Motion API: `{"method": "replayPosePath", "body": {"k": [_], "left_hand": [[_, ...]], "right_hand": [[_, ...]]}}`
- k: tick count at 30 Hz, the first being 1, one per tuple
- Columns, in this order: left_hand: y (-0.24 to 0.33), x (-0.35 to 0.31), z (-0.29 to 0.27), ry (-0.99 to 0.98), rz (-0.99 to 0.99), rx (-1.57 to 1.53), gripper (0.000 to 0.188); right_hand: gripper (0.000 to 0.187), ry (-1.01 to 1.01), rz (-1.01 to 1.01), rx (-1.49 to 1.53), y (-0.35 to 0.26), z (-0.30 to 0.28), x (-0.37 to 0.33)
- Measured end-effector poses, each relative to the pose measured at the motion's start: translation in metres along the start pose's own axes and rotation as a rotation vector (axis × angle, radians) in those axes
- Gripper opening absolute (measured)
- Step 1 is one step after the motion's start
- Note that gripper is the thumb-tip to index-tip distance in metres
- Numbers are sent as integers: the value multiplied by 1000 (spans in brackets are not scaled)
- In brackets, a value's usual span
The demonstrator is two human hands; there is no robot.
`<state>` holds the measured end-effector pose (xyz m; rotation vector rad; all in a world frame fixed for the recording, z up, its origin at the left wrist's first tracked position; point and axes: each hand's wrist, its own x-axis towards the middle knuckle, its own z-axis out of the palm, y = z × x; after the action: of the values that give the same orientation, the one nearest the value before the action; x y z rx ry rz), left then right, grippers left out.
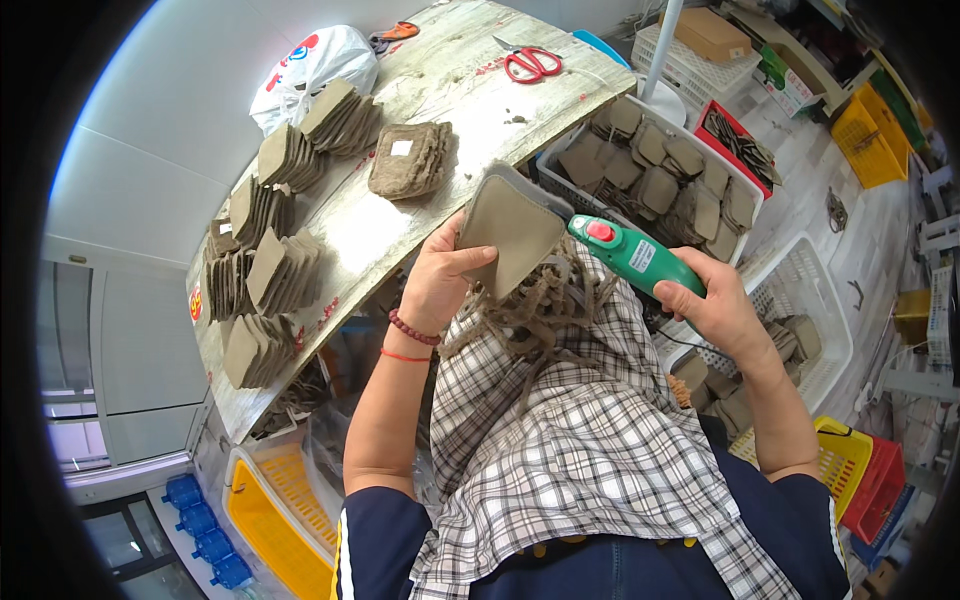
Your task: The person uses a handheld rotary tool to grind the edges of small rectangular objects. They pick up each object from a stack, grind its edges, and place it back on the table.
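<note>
My left hand [442, 278] grips a brown rounded-square fabric pad [515, 238] with a stitched border, the thumb lying on its face. A grey margin shows along the pad's top and right edges. Wrapped round the green body of a handheld electric cutter [648, 266] with a red button, my right hand [722, 305] holds the tool's nose against the pad's right edge. The blade itself is too small to make out. Below the pad, a tangle of brown trimmed strips [540, 315] lies on the checked apron [570, 440] over my lap.
Several stacks of brown pads [280, 270] line the table's left side, with another pile [410, 160] nearer. Red-handled scissors [533, 65] and a white plastic bag [318, 75] lie farther back. Baskets of pads [655, 180] stand to my right; a yellow basket [285, 500] is lower left.
</note>
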<state>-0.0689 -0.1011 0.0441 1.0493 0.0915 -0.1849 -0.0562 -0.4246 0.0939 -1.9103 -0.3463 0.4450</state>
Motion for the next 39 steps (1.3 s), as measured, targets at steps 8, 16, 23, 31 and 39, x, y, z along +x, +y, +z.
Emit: {"method": "replayPosePath", "body": {"k": [8, 16, 23, 31, 39], "left_hand": [[-6, -11, 6, 31, -119, 81, 54], [-18, -17, 5, 15, -229, 70, 54], [-1, -19, -13, -7, -216, 307, 38], [13, -26, -25, 226, 54, 173, 14], [17, -28, -30, 181, -17, 189, 13]], "right_hand": [[44, 62, -46, -113, 3, 18, -1], [40, -3, 21, 79, 10, 29, 9], [37, -149, 145, 202, 5, 20, 12], [38, -228, 182, 251, 7, 17, 11], [39, -278, 123, 229, 4, 18, 11]]}}
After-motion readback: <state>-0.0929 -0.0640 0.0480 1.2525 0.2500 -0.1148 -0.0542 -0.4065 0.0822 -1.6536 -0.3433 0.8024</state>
